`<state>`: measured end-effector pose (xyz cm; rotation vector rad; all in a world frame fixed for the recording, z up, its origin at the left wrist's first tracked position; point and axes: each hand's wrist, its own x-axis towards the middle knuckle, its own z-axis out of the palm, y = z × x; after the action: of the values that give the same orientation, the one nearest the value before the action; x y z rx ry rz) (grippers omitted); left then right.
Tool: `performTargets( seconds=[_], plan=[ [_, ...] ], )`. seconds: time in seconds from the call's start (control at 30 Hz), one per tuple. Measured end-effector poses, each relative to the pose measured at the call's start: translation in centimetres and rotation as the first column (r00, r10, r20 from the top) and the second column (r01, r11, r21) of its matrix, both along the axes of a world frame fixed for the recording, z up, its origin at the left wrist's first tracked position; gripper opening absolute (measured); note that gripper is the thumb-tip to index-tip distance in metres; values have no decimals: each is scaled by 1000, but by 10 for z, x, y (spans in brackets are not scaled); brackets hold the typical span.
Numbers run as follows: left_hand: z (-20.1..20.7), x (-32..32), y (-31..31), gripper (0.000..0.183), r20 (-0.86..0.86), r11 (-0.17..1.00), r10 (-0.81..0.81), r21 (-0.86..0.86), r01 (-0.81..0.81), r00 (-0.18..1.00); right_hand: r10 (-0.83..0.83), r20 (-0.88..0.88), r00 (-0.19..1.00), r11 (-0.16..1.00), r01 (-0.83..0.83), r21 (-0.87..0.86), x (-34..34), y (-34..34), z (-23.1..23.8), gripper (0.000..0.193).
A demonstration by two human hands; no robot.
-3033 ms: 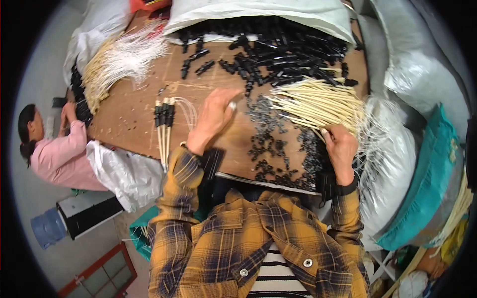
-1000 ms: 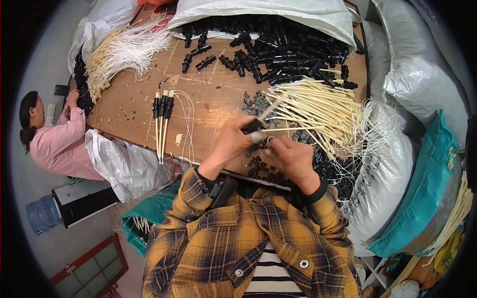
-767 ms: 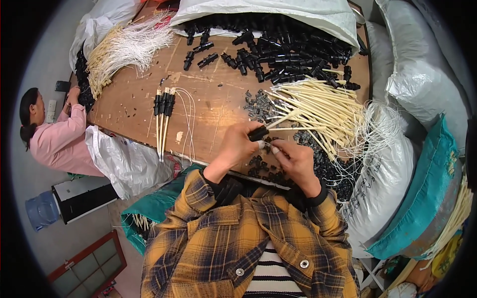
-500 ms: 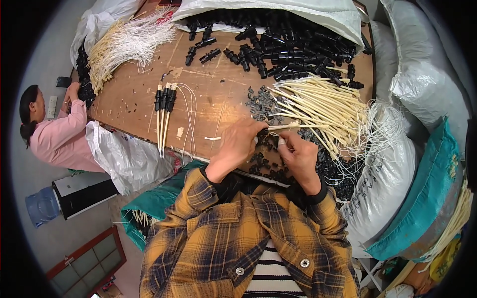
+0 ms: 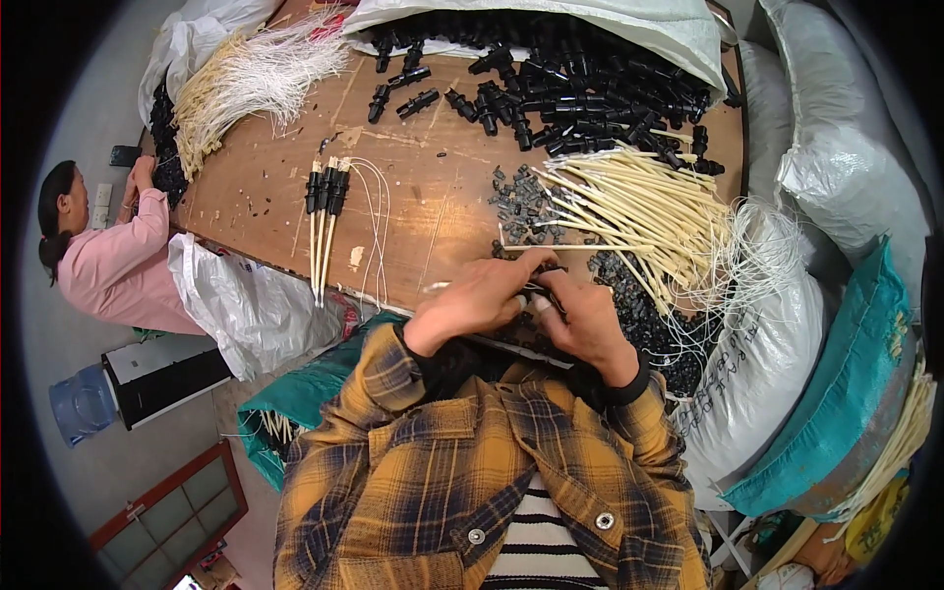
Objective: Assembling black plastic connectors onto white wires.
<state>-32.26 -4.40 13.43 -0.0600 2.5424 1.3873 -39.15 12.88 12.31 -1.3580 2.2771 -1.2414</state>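
My left hand (image 5: 474,295) is closed over the front part of the table, and the pale tip of a thin stick (image 5: 434,287) pokes out on its left side. Close against it, my right hand (image 5: 584,317) has its fingers pinched together. A small dark piece shows between the two sets of fingertips; fingers cover most of it. Small black plastic bits (image 5: 529,205) lie just beyond the hands. A bundle of cream sticks with white threads (image 5: 644,211) rests to the right. Several cream sticks fitted with black connectors (image 5: 326,202) lie side by side to the left.
Black connectors (image 5: 590,93) spill from a white sack (image 5: 551,18) at the back. Cream sticks with white threads (image 5: 236,93) are heaped far left, where a person in pink (image 5: 128,251) works. Stuffed white sacks (image 5: 772,349) and a teal sack (image 5: 836,393) crowd the right.
My hands have come closer together, the right one moving left. The cream stick and black piece that showed between them are now mostly hidden by fingers.
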Motion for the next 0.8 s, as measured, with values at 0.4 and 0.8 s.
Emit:
performTargets(
  seconds=[0.4,0.8],
  plan=[
    [-18,8,-5,19,-528,967,238,205,-150,815,-138,154,978,979,158,-131,9,-4,-2,15],
    [-70,-16,-78,31,-566,888,55,-349,-299,823,-331,442,834,922,386,-39,2,12,-19,16]
  ],
)
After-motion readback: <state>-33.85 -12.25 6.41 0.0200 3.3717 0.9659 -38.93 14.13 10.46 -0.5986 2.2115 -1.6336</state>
